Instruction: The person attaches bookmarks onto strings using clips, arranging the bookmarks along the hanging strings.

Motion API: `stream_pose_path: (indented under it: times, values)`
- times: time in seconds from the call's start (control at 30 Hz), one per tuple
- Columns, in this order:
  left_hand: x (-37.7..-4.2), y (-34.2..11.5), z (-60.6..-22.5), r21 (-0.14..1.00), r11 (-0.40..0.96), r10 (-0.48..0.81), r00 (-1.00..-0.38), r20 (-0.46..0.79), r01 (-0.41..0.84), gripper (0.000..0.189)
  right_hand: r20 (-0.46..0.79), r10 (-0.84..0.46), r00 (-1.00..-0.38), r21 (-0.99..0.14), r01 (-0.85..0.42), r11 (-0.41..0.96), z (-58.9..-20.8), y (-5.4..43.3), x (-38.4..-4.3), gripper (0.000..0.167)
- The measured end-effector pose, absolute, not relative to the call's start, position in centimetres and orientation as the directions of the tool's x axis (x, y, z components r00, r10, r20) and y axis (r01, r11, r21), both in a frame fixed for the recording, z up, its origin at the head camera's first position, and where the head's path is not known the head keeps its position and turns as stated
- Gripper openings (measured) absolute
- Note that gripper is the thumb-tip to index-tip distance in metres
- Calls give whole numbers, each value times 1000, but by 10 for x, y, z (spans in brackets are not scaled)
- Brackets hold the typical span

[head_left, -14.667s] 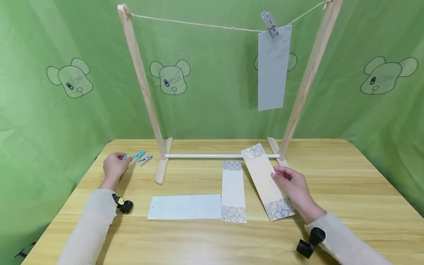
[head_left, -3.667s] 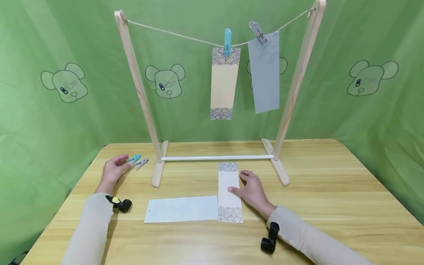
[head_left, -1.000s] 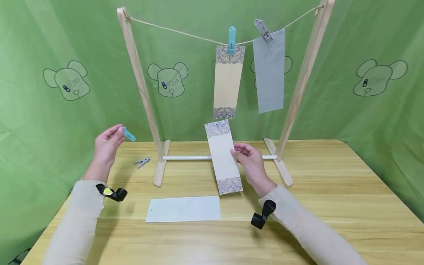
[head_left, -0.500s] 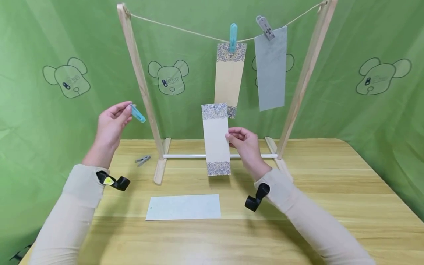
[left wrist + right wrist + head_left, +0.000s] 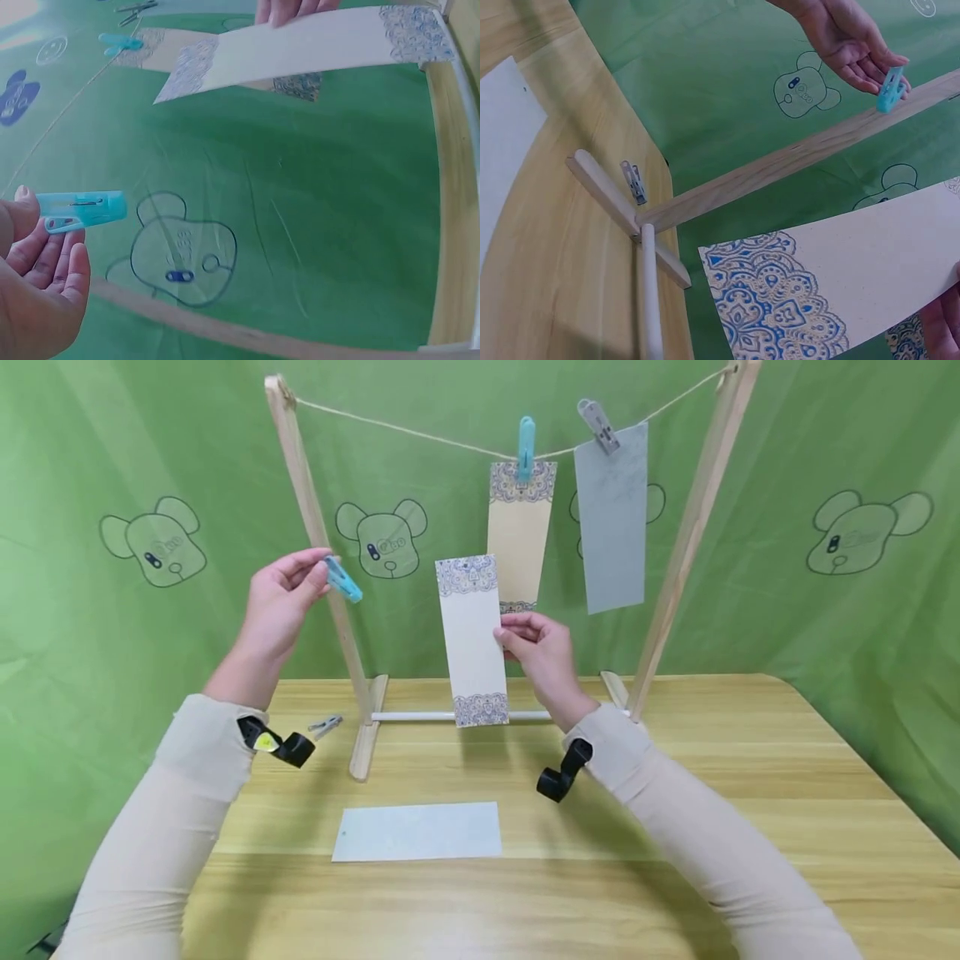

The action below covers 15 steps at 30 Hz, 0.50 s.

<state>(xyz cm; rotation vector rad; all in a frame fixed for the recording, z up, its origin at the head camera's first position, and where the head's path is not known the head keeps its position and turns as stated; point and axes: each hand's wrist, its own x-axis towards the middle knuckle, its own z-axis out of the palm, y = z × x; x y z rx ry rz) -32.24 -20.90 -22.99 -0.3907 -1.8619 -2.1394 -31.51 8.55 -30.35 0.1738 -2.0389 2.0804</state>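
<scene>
My left hand [image 5: 281, 602] pinches a turquoise clothespin [image 5: 343, 579] in front of the rack's left post. In the left wrist view the clothespin [image 5: 82, 208] sits between thumb and fingers. With thumb and fingers my right hand [image 5: 546, 660] holds the right edge of a cream bookmark [image 5: 474, 647] with blue lace-patterned ends. This bookmark is upright and slightly tilted, below the string [image 5: 405, 431]. It partly covers a beige patterned bookmark [image 5: 519, 539], which hangs from the string under another turquoise clothespin [image 5: 527, 447]. To the right, a grey clothespin [image 5: 598, 427] holds a grey-blue bookmark [image 5: 613, 527].
A pale blue bookmark [image 5: 417, 832] lies flat on the wooden table [image 5: 450, 910]. Near the rack's left foot [image 5: 363, 747] lies a grey clothespin [image 5: 326, 725]. Wooden posts [image 5: 690, 535] and a white crossbar [image 5: 412, 717] form the rack, with a green curtain [image 5: 450, 635] behind.
Since the oldest frame, the beige bookmark has been clipped to the string. The left hand has picked up a turquoise clothespin, the right hand the cream bookmark; both have risen toward the string.
</scene>
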Motion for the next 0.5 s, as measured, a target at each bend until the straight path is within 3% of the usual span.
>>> stream_pose_path:
  times: [0.5]
  values:
    - [-335, -167, -163, 926, -56, -58, -928, 369, 372, 25, 295, 117, -948, -949, -305, -78, -270, 71, -332, 20]
